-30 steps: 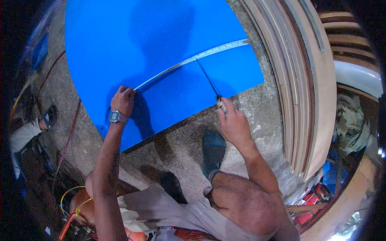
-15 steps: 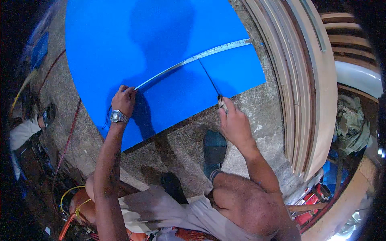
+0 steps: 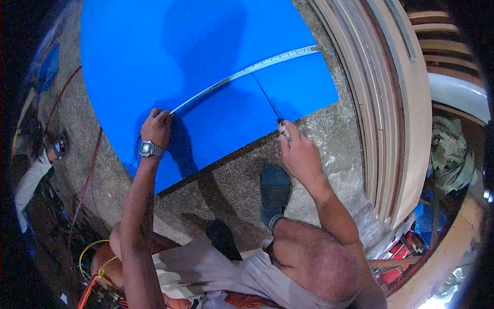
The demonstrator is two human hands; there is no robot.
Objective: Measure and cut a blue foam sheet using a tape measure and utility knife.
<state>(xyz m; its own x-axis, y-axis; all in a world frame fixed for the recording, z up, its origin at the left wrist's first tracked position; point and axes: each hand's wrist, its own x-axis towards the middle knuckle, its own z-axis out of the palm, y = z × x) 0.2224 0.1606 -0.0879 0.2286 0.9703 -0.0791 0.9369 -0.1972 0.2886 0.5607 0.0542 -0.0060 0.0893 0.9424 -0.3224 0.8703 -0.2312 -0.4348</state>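
A large flat blue sheet (image 3: 128,67) lies on the rough floor in front of me. A pale measuring strip with marks along it (image 3: 278,60) stretches across the sheet from my left hand to its right edge. My left hand (image 3: 156,130) is closed on the strip's near end, and a dark cord hangs beside it. Over the sheet's near edge, my right hand (image 3: 301,152) grips a small greyish-white tool (image 3: 283,130). From it a thin dark rod or blade (image 3: 266,97) reaches to the strip; its exact kind I cannot make out.
Long curved-looking wooden boards (image 3: 381,103) are stacked to the right, beside a crumpled greenish cloth (image 3: 453,154). A red hose or cord (image 3: 91,170) runs along the floor at left. Another person's foot (image 3: 57,149) shows at far left. My own feet stand near the sheet.
The view has shifted slightly, and the sheet and strip appear a little higher. Both hands keep their grips in nearly the same places. At far left, the other person's leg has shifted slightly.
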